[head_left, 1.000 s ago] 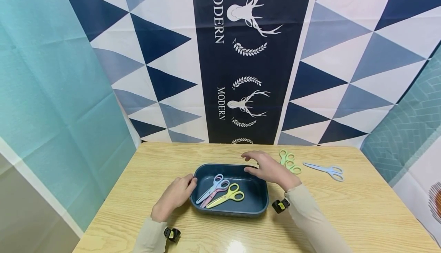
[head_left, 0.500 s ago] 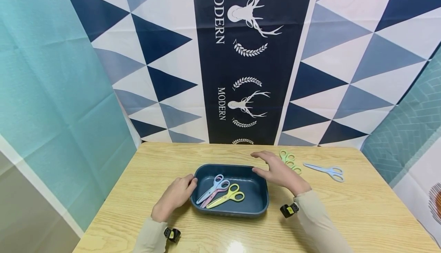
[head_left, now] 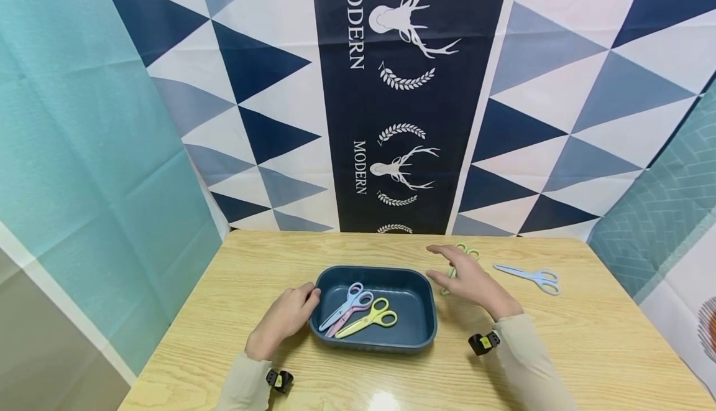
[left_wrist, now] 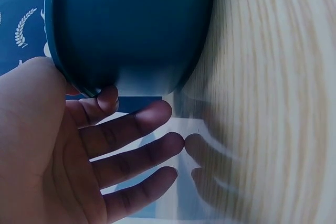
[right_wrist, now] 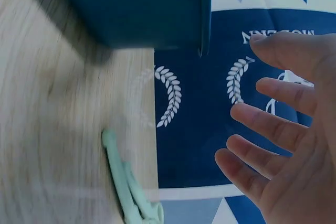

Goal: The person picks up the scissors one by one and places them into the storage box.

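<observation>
A dark blue rectangular bin (head_left: 411, 321) sits on the table, with light blue scissors (head_left: 335, 317), pink scissors (head_left: 344, 321) and yellow scissors (head_left: 360, 323) lying at its left side. My left hand (head_left: 284, 313) pinches the left rim between thumb and index finger; the other fingers spread below, as the left wrist view shows. My right hand (head_left: 472, 280), fingers spread and holding nothing, hovers just right of the bin. Under it lie green scissors (head_left: 472, 252), partly hidden by the hand; the right wrist view shows green scissors (right_wrist: 123, 182) on the table below.
Another pair of light blue scissors (head_left: 531, 277) lies to the right on the wooden table (head_left: 268, 255). A patterned cloth (head_left: 391, 106) hangs behind the far edge, and a teal cloth (head_left: 100, 150) hangs at the left.
My right hand has moved right, from over the bin's right rim to above the green scissors. The left hand and the bin have stayed put.
</observation>
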`<state>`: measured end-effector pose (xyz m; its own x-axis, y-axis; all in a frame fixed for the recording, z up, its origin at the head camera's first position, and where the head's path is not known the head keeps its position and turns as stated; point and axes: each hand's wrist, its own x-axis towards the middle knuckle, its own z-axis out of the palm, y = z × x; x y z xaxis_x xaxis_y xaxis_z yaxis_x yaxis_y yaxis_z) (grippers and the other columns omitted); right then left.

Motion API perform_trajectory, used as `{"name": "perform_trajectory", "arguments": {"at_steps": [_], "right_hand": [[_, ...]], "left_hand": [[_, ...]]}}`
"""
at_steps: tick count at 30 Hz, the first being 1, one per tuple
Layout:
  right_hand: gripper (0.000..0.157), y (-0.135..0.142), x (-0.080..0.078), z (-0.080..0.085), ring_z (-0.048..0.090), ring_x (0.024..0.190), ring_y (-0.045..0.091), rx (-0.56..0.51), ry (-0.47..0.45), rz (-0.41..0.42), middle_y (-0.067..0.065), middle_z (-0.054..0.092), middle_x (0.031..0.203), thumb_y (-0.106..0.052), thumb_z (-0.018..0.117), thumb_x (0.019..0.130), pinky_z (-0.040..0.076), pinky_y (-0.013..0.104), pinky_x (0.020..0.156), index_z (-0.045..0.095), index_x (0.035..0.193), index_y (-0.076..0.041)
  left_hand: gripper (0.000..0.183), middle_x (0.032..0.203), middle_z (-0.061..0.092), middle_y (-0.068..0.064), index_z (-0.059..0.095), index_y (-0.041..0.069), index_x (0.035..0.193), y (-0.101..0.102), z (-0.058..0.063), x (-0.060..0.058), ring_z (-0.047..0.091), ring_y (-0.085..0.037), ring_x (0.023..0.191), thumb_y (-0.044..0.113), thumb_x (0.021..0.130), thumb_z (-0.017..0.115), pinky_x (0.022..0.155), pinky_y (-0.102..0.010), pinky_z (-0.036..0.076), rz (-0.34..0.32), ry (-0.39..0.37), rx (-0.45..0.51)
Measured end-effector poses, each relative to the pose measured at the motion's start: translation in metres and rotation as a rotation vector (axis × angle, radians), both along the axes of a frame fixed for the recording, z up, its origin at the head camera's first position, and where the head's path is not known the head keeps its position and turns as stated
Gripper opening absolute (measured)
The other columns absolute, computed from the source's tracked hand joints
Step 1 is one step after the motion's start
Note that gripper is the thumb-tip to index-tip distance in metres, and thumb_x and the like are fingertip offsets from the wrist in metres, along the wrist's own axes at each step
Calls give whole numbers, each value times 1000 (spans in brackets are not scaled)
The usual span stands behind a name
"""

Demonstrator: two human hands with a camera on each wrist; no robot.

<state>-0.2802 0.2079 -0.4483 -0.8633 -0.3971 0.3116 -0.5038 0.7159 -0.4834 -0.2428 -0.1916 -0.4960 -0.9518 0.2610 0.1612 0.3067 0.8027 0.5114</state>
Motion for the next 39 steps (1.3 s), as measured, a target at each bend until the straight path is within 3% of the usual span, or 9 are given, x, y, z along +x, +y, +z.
{"name": "perform_trajectory", "arguments": {"at_steps": [9,19,29,39], "right_hand": [[54,22,-6,-8,50,136,49,4,12,-44,24,56,146,-25,70,98,41,65,107,53,145,-2],[56,49,-9,-12,51,133,50,-18,13,-103,28,54,146,-26,68,99,47,63,100,51,145,1],[63,75,-7,-10,42,138,54,-45,-49,-179,30,48,150,-32,66,101,35,69,107,44,151,-1],[71,109,2,-7,37,137,58,-34,-60,-250,35,42,151,-40,64,101,32,74,104,38,155,-1]], "left_hand": [[29,64,42,7,56,18,84,0,0,-1,47,-10,60,28,109,47,61,-27,41,-4,2,-2],[29,65,43,6,56,18,84,0,1,1,47,-10,62,26,109,46,64,-28,41,-9,5,5],[29,63,41,7,55,18,82,1,1,1,45,-9,58,24,109,47,60,-27,40,-9,0,8],[28,64,41,7,56,18,83,0,1,0,45,-9,59,25,110,47,60,-26,40,-14,3,1]]}}
